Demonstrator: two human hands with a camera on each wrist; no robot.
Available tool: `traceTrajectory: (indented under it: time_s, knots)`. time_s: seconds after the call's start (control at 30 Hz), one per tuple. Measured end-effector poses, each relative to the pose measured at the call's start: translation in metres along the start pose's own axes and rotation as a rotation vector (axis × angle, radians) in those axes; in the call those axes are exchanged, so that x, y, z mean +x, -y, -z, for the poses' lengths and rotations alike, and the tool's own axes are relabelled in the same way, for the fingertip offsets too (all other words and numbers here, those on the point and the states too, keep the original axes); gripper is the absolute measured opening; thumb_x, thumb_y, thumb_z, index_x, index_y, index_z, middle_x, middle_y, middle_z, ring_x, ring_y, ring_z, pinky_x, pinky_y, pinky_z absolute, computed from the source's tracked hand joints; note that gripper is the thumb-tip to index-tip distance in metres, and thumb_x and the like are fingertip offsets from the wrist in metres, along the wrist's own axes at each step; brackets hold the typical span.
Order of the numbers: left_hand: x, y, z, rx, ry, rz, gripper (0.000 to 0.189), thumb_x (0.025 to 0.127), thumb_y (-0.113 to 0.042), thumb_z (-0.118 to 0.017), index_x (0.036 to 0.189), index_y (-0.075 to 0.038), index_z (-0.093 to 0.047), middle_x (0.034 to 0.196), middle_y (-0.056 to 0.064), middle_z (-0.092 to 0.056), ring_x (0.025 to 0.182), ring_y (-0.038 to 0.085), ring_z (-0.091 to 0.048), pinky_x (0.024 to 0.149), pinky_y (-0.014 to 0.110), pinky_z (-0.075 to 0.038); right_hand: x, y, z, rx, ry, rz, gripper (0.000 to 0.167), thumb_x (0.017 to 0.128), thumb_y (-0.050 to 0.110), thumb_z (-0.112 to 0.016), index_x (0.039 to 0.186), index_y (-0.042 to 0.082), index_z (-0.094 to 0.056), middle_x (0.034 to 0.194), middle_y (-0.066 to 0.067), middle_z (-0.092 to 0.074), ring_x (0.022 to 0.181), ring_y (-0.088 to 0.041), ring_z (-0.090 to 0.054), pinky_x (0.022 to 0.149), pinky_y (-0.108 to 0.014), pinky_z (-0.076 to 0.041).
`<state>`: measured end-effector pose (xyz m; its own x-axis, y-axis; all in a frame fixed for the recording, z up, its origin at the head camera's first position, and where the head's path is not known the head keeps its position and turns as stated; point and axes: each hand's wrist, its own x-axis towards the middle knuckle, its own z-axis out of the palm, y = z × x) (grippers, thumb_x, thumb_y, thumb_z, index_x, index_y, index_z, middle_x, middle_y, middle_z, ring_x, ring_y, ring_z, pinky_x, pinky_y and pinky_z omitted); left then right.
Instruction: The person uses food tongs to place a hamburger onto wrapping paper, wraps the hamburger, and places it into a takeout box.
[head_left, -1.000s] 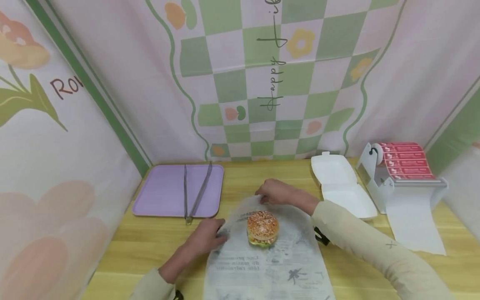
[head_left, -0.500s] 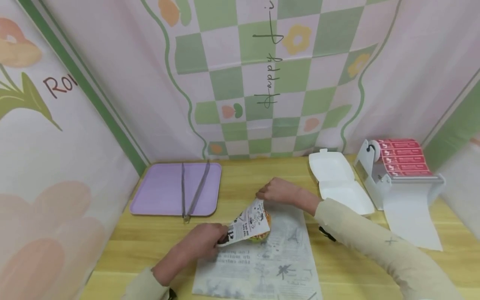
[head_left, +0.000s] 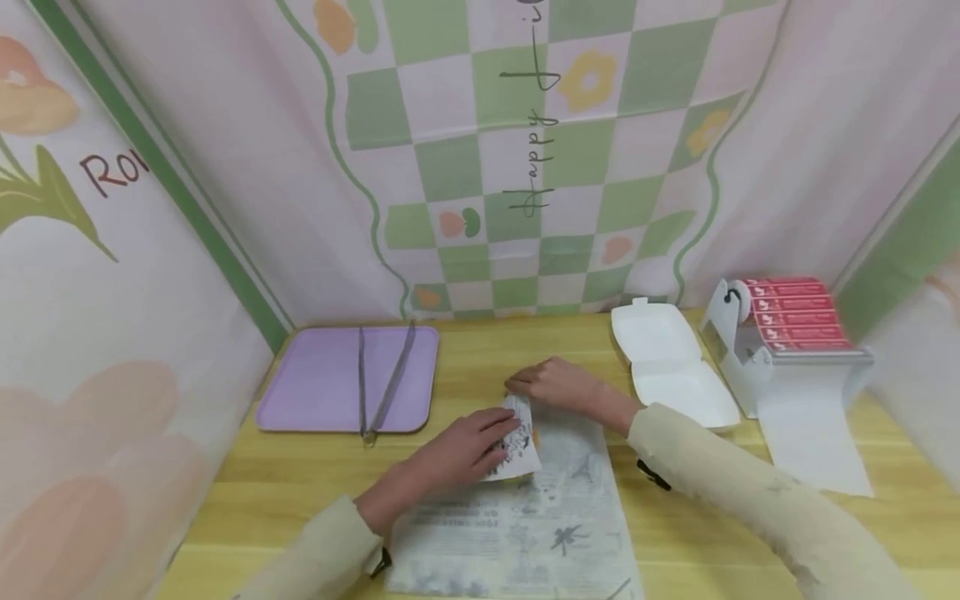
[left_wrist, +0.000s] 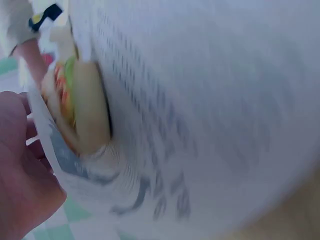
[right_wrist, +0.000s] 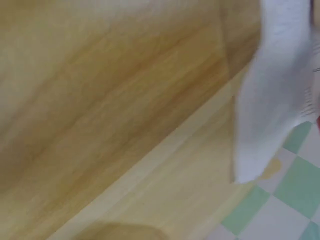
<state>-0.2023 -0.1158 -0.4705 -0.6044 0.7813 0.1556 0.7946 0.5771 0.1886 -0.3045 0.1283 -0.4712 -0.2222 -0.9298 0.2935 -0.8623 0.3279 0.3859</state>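
Note:
A sheet of newsprint-patterned wrapping paper (head_left: pixel 525 546) lies on the wooden table, its left side folded up over a sesame-bun burger. In the head view the fold hides nearly all of the burger; the left wrist view shows the burger (left_wrist: pixel 87 105) side-on, with its bun and filling against the paper. My left hand (head_left: pixel 468 450) lies over the folded flap, fingers extended and pressing along it. At the paper's top edge, my right hand (head_left: pixel 562 387) pinches the corner of the fold. The right wrist view catches only a strip of the paper (right_wrist: pixel 272 100) beside the table.
On the left stands a purple tray (head_left: pixel 307 379) with metal tongs (head_left: pixel 386 396) across it. An opened white takeaway box (head_left: pixel 678 392) sits right of my right hand. Beyond it is a dispenser (head_left: pixel 738 350) with a roll of red labels (head_left: pixel 798 312). A patterned curtain (head_left: pixel 517 167) backs the table.
The paper's left side has been lifted and folded over the burger. My left hand has moved right and flattened onto the flap. My right hand has stayed at the top edge.

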Motion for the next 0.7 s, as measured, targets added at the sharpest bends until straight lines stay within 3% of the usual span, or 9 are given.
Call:
traceTrajectory:
  time_s: [0.13, 0.3, 0.5, 0.6, 0.7]
  knots:
    - [0.001, -0.009, 0.000, 0.054, 0.019, 0.011, 0.050, 0.106, -0.032, -0.046, 0.150, -0.008, -0.043, 0.154, 0.012, -0.045, 0.142, 0.026, -0.044, 0.109, 0.044, -0.047, -0.009, 0.009, 0.019, 0.083, 0.037, -0.157, 0.042, 0.089, -0.003, -0.065, 0.131, 0.004, -0.063, 0.125, -0.011, -0.069, 0.109, -0.023, -0.069, 0.089, -0.034, -0.058]
    - [0.004, -0.016, 0.001, 0.091, 0.004, 0.051, 0.047, 0.108, -0.036, -0.040, 0.148, -0.013, -0.047, 0.153, 0.008, -0.047, 0.142, 0.023, -0.045, 0.111, 0.041, -0.046, -0.044, 0.023, 0.041, 0.189, -0.010, -0.248, 0.050, 0.084, -0.004, -0.070, 0.133, 0.002, -0.060, 0.123, -0.014, -0.068, 0.110, -0.028, -0.067, 0.090, -0.040, -0.057]
    - [0.007, -0.023, -0.002, 0.127, 0.065, 0.086, 0.052, 0.108, -0.040, -0.035, 0.154, -0.015, -0.039, 0.158, 0.006, -0.042, 0.147, 0.021, -0.038, 0.110, 0.044, -0.045, -0.093, 0.056, 0.057, 0.346, 0.004, -0.146, 0.051, 0.080, 0.001, -0.070, 0.131, 0.006, -0.062, 0.126, -0.013, -0.067, 0.112, -0.026, -0.066, 0.091, -0.041, -0.058]
    - [0.007, -0.027, -0.003, 0.152, 0.080, 0.100, 0.053, 0.108, -0.042, -0.033, 0.154, -0.016, -0.038, 0.158, 0.005, -0.041, 0.147, 0.020, -0.038, 0.110, 0.043, -0.045, -0.117, 0.079, 0.071, 0.379, 0.052, -0.071, 0.065, 0.077, 0.007, -0.071, 0.139, 0.015, -0.057, 0.137, -0.008, -0.062, 0.121, -0.025, -0.062, 0.092, -0.043, -0.056]
    - [0.010, -0.030, -0.002, 0.165, 0.057, 0.114, 0.054, 0.107, -0.046, -0.035, 0.152, -0.017, -0.041, 0.156, 0.004, -0.044, 0.145, 0.021, -0.041, 0.107, 0.044, -0.048, -0.132, 0.097, 0.082, 0.377, 0.103, -0.026, 0.073, 0.081, 0.010, -0.071, 0.149, 0.023, -0.047, 0.147, -0.004, -0.054, 0.130, -0.026, -0.055, 0.092, -0.042, -0.053]
